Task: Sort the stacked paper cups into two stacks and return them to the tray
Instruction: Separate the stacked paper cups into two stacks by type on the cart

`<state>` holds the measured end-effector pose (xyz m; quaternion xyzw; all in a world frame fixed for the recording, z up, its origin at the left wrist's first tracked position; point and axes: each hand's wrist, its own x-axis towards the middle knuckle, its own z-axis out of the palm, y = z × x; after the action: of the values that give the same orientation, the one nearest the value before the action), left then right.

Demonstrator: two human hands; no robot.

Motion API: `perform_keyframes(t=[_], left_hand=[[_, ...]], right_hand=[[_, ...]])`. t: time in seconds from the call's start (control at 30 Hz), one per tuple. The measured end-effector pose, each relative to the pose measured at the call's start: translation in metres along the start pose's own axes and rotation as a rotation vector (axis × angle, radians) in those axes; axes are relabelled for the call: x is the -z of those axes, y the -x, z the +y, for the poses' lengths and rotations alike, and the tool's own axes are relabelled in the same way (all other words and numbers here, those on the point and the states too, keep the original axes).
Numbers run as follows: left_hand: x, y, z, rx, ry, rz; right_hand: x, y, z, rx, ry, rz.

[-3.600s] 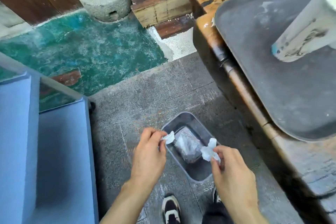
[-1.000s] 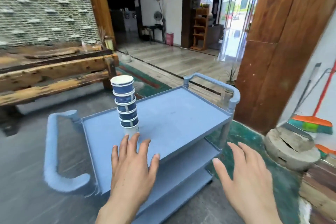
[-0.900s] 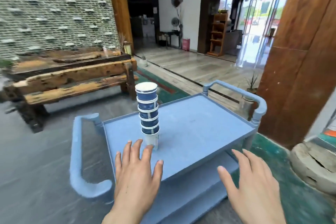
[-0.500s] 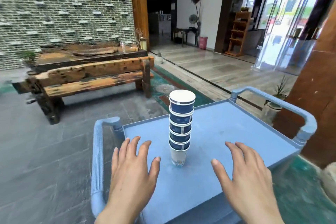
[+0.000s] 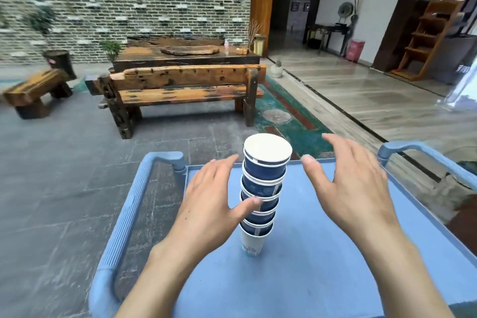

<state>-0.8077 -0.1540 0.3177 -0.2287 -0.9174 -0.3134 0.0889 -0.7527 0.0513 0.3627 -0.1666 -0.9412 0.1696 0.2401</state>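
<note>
One tall stack of paper cups (image 5: 262,188) stands upright on the blue cart's top tray (image 5: 322,266). Most cups in it are dark blue with white rims; the bottom one is white. My left hand (image 5: 214,201) is just left of the stack, fingers spread, with the thumb tip at the stack's middle. My right hand (image 5: 346,183) hovers to the right of the stack near its top, fingers apart, a small gap from the cups. Neither hand grips anything.
The cart has a blue handle on the left (image 5: 121,227) and another on the right (image 5: 423,152). Beyond it lie grey floor tiles, a wooden bench (image 5: 180,90), a wooden table (image 5: 185,54) and a brick wall.
My view has swung from a floor bin, where my hands held white scraps, to the cart. Both hands have risen and closed in on either side of the cup stack.
</note>
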Motion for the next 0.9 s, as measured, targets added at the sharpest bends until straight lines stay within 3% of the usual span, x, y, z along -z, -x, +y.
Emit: perform_keyframes(t=[0.27,0.5,0.9], left_hand=[[-0.038,-0.021,0.023,0.257,0.195,0.036],[-0.053,-0.035,0.023,0.333,0.321,0.030],[-0.074,-0.047,0.019,0.285,0.423,0.037]], right_hand=[[-0.017,-0.081,0.003,0.213,-0.136,-0.266],[-0.036,-0.110,-0.005,0.246,-0.131,-0.438],[-0.030,-0.139,-0.005,0.206,-0.103,-0.395]])
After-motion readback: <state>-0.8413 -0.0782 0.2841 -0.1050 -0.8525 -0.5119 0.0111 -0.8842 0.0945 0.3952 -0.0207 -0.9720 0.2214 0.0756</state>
